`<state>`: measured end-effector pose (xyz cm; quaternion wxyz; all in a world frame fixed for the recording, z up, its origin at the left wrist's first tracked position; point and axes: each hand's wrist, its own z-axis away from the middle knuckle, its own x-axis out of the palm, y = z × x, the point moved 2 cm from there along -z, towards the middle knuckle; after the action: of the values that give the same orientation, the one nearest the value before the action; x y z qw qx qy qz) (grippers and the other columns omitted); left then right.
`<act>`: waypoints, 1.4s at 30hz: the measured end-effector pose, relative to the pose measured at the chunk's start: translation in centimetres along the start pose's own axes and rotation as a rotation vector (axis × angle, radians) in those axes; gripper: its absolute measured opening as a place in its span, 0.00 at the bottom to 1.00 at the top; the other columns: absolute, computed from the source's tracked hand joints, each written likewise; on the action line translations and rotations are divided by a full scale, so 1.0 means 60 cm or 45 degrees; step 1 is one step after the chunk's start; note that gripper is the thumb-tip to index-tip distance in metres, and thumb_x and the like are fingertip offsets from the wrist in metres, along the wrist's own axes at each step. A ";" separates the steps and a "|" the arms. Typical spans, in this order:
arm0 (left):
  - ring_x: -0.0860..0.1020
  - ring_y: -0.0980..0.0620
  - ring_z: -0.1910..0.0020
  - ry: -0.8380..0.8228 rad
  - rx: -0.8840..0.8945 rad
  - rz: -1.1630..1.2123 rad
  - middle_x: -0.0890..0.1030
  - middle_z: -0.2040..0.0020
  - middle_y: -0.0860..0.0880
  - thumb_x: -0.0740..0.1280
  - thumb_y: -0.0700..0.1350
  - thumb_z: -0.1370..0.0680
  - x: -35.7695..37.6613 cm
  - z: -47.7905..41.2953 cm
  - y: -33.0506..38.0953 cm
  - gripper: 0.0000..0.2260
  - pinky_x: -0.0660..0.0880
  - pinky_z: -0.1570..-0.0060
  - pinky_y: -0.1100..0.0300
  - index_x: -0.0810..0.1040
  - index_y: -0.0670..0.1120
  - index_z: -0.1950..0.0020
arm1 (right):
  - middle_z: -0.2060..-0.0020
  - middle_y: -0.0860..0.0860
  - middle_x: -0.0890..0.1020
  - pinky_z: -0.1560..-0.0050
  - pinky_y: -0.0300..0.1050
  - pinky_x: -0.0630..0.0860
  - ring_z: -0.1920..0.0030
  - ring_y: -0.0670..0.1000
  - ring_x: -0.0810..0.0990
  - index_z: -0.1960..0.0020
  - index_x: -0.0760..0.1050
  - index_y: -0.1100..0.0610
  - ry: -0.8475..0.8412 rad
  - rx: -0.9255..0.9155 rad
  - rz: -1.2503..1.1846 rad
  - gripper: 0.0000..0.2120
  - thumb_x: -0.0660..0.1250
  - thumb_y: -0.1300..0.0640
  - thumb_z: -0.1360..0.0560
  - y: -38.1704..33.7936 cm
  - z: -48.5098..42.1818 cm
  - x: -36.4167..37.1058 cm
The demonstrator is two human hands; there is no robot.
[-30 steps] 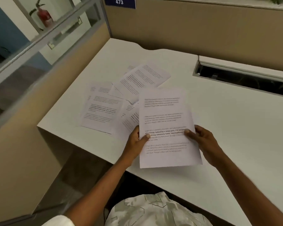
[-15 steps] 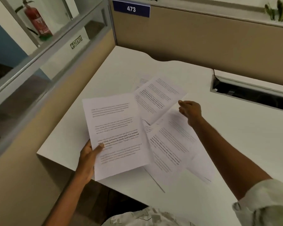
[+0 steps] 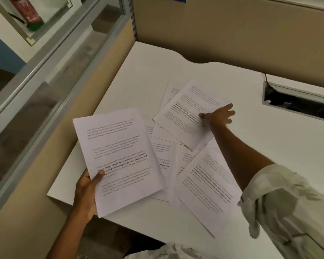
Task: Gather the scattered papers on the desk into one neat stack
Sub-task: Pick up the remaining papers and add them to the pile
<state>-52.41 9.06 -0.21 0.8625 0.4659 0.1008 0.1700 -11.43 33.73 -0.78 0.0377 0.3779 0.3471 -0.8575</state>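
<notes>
My left hand [image 3: 86, 191] grips a printed sheet [image 3: 118, 157] by its lower left edge and holds it above the desk's left corner. My right hand [image 3: 218, 114] reaches far forward, thumb on top of the far printed sheet [image 3: 185, 113] and fingers at its right edge, pinching it. Under and around that sheet lie several more printed papers, overlapping and skewed. One sheet [image 3: 208, 186] lies near the front, partly under my right forearm. All rest on a white desk [image 3: 269, 146].
Tan partition walls [image 3: 223, 34] close the desk at the back and left. A cable slot [image 3: 297, 103] with a black cord opens in the desk at the far right. A glass panel and a red fire extinguisher [image 3: 28, 12] lie beyond the left partition.
The right hand let go of the held sheet and reached forward onto the far sheet. The left hand carried the held sheet to the left.
</notes>
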 end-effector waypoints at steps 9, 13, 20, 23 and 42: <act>0.82 0.42 0.45 -0.037 -0.053 0.004 0.85 0.43 0.47 0.65 0.42 0.18 0.003 -0.018 0.014 0.12 0.79 0.55 0.50 0.79 0.52 0.36 | 0.26 0.59 0.70 0.25 0.62 0.70 0.27 0.64 0.72 0.22 0.55 0.58 0.021 0.114 -0.118 0.49 0.83 0.57 0.32 -0.012 -0.025 0.014; 0.83 0.44 0.47 -0.049 -0.073 0.038 0.86 0.47 0.49 0.64 0.40 0.17 0.004 -0.019 0.020 0.11 0.79 0.54 0.50 0.80 0.55 0.41 | 0.28 0.59 0.73 0.26 0.61 0.71 0.29 0.63 0.75 0.25 0.59 0.59 0.018 0.125 -0.135 0.45 0.83 0.58 0.32 -0.016 -0.022 0.019; 0.83 0.43 0.46 -0.112 -0.070 0.034 0.87 0.46 0.50 0.65 0.40 0.18 0.000 -0.023 0.021 0.12 0.80 0.52 0.48 0.81 0.55 0.41 | 0.28 0.60 0.75 0.30 0.57 0.76 0.29 0.63 0.76 0.25 0.63 0.62 0.035 0.108 -0.041 0.40 0.82 0.57 0.29 -0.021 -0.014 0.019; 0.83 0.43 0.47 -0.142 -0.078 0.040 0.87 0.46 0.49 0.64 0.39 0.18 0.001 -0.023 0.018 0.12 0.80 0.54 0.50 0.80 0.54 0.40 | 0.30 0.60 0.77 0.33 0.57 0.79 0.31 0.63 0.78 0.28 0.66 0.62 0.081 0.059 -0.038 0.34 0.79 0.60 0.27 -0.025 -0.004 0.025; 0.85 0.47 0.47 -0.317 -0.086 -0.001 0.87 0.45 0.50 0.65 0.41 0.18 0.052 -0.036 0.008 0.14 0.82 0.54 0.53 0.79 0.52 0.34 | 0.39 0.65 0.84 0.45 0.59 0.85 0.40 0.64 0.85 0.40 0.79 0.66 -0.340 -0.470 -0.670 0.25 0.74 0.77 0.36 -0.057 0.041 -0.131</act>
<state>-50.36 12.17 -1.05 0.8836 0.4540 -0.0125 0.1137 -8.48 33.22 7.59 -0.0719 0.1468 0.5739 -0.8025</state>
